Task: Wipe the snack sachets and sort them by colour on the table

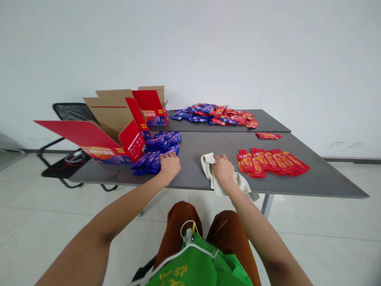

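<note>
My left hand [170, 163] rests on the table at the right edge of the blue sachets [151, 162], its fingers curled. What lies under those fingers, if anything, is hidden. A pale cream cloth [208, 159] is bunched in my right hand [224, 169], which is closed on it near the table's front edge. Part of the cloth hangs over that edge. To the right of the cloth, red sachets [272, 162] lie in an overlapping row.
Open red cartons [102, 153] with raised flaps stand at the left. Behind lies a mixed heap of blue and red sachets [212, 113]. One red sachet [268, 136] lies apart on the grey table [202, 142]. A black chair [64, 167] stands at far left.
</note>
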The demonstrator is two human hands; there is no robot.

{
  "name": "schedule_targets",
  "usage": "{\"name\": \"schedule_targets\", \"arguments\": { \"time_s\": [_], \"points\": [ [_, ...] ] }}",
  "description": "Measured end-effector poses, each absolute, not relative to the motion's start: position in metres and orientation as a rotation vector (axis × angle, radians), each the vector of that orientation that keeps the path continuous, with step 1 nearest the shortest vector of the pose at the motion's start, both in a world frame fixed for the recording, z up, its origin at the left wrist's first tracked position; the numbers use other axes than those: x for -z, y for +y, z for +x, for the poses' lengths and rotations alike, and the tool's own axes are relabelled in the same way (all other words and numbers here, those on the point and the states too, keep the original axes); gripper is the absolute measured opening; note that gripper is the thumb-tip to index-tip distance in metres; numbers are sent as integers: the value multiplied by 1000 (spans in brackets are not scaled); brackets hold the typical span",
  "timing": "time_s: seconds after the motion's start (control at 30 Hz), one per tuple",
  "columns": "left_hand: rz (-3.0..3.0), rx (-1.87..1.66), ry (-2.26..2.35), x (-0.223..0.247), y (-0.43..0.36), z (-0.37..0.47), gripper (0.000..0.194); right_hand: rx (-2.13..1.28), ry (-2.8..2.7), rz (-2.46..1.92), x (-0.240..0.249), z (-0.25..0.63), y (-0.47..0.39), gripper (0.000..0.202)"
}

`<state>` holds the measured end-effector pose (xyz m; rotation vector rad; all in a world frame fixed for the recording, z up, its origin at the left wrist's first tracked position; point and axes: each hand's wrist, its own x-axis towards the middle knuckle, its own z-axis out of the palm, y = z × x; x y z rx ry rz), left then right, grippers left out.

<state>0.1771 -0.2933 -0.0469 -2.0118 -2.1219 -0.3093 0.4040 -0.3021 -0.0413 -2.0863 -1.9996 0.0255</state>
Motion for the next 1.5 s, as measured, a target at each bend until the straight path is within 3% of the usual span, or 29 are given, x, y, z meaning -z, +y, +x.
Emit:
{"name": "schedule_targets", "arguments": {
  "time_s": [0.2,0.43,0.83,1.0,1.27,1.43,1.5],
  "points": [
    [-1964,76,-2088,35,-288,184,46,-64,-1957,-2048,42,405,-302,32],
    [-1964,262,-2175,2,-273,209,42,-94,-1929,-2058,40,405,-303,32],
    [-2159,450,-2108,-2,-119,216,28,-80,-1951,-1988,43,404,-304,32],
    [-2257,666,-2151,3,-61,229,36,-139,-1957,-1979,43,405,-302,40],
    [-2313,662,-2018,11,25,284,48,-328,-1873,-1987,50,406,-295,49],
    [-2254,478,-2164,34,58,314,66,-303,-1822,-2026,56,400,-288,54],
    [-2193,364,-2244,35,59,320,64,-288,-1817,-2033,57,399,-287,57]
  ]
}}
